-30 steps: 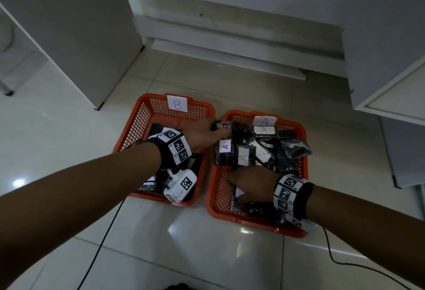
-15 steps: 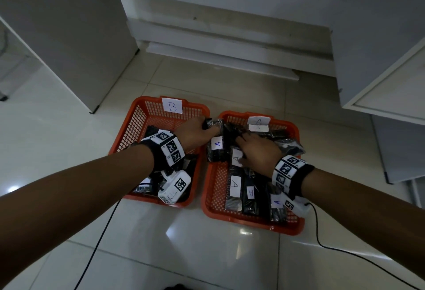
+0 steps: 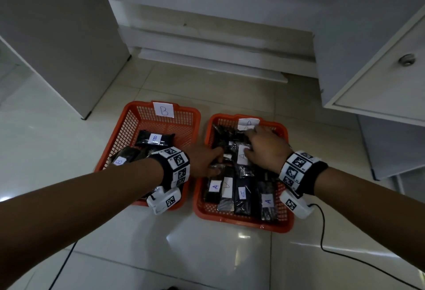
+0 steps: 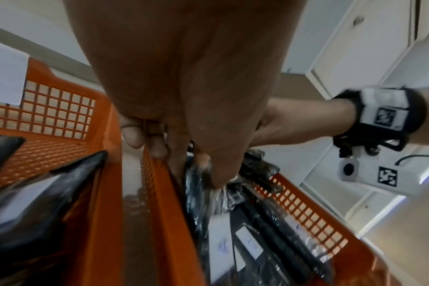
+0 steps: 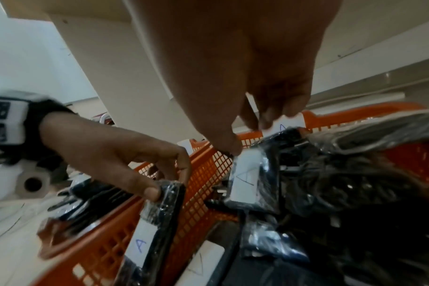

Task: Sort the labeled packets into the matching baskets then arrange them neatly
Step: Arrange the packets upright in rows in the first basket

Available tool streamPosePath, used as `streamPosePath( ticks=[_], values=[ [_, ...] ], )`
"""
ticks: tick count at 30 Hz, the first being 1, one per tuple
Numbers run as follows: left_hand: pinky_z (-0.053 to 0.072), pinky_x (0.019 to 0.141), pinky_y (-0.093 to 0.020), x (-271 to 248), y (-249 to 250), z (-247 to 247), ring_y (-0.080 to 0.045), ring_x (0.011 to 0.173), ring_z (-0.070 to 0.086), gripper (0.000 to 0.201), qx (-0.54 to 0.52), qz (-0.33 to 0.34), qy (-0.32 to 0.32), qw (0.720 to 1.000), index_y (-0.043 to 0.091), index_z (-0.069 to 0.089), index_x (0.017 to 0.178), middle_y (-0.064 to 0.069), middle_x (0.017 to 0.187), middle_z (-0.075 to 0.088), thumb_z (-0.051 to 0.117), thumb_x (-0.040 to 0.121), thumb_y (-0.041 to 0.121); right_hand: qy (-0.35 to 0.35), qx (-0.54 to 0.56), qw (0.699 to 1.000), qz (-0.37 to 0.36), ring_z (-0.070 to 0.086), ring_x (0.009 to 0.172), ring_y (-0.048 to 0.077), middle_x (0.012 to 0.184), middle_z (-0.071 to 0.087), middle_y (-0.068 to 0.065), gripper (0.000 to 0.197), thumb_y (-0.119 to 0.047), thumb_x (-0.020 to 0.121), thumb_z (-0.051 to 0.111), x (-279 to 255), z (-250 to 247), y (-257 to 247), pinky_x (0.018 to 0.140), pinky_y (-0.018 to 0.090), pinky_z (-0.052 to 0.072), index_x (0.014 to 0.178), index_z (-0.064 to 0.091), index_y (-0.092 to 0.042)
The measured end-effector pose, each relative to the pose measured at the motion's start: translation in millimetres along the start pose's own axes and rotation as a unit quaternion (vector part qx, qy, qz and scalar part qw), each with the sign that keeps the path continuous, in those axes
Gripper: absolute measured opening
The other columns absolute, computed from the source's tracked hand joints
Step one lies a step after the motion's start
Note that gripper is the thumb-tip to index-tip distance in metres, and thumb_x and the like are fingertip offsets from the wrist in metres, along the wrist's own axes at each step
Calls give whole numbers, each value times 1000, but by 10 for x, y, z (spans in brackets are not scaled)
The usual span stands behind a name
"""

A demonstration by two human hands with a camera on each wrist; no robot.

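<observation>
Both hands work inside basket A [image 3: 285, 225]. The left hand [image 3: 203, 163] pinches a packet [image 5: 164, 201] by the basket's left wall. The right hand [image 3: 264, 149], fingers curled, presses another A packet [image 3: 242, 155] beyond it. Slippery wrap could slide, toppling the row nearest the wrists.

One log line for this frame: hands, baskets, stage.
stage: arranging A packets | left hand: pinches packet at basket A left wall | right hand: on rear A packet | basket B: B packets inside
</observation>
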State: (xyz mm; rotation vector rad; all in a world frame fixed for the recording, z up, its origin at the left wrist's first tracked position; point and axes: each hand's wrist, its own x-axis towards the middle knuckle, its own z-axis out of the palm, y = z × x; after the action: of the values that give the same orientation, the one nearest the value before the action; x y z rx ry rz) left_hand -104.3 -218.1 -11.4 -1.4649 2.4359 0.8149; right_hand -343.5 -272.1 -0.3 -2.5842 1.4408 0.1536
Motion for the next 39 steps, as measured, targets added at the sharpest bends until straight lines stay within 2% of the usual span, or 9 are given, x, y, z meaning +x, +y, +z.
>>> streamPosePath(
  ticks=[3,7,12,18,21,24,28,36,39],
  values=[
    [51,91,-35,28,-1,79,-26,108,61,26,54,2,3,999,23,58,115,0,105,65,63,95,39,43,-46,995,-77,52,116,30,127,54,10,44,-35,94,64,-114,26,-110,89,42,50,130,58,-12],
    [40,104,-48,36,91,135,-35,129,38,38,160,-31,-3,987,31,58,130,-1,131,58,59,94,44,-102,15,980,-170,55,115,25,123,55,6,39,-34,96,65,-210,209,-267,88,41,52,129,59,-15],
    [33,106,-49,53,210,111,-32,127,36,50,180,-22,-17,983,31,54,136,2,137,55,63,91,51,-185,28,970,-153,63,108,29,146,47,9,70,-30,93,72,-157,516,-354,76,36,54,154,41,-14],
    [34,108,-50,133,193,90,-29,124,38,64,180,-56,-69,980,30,59,131,4,128,62,71,79,66,-152,-7,980,-130,67,87,32,135,51,15,73,-33,91,77,-71,643,-409,63,41,58,150,40,-9],
    [33,108,-51,163,180,126,-29,123,37,75,187,-63,-78,977,32,59,131,3,128,61,67,73,79,-155,-2,982,-109,67,87,31,135,50,13,80,-36,84,84,-107,690,-451,58,35,48,145,41,-9],
    [32,111,-52,176,208,196,-30,128,35,87,199,-68,-58,976,30,56,137,2,133,59,67,69,83,-132,-21,986,-95,68,88,30,135,55,10,89,-38,75,89,-152,761,-462,61,38,55,145,41,-10],
    [28,113,-54,194,250,232,-32,134,30,96,234,-84,-66,966,27,53,143,2,140,55,68,67,84,-134,-14,986,-95,68,89,29,132,56,7,87,-35,69,93,-182,817,-438,67,44,61,138,46,-11],
    [26,110,-53,238,304,268,-35,137,24,98,305,-90,-75,945,29,49,148,0,149,46,70,68,82,-164,-36,980,-109,67,84,28,132,51,8,64,-39,81,83,-104,800,-381,55,32,47,131,58,-7],
    [25,110,-54,265,321,269,-35,139,23,101,315,-88,-87,941,30,48,149,0,151,46,70,67,83,-184,-27,975,-118,67,87,28,127,56,8,58,-41,81,80,-80,793,-356,61,33,53,126,63,-7]
  ],
)
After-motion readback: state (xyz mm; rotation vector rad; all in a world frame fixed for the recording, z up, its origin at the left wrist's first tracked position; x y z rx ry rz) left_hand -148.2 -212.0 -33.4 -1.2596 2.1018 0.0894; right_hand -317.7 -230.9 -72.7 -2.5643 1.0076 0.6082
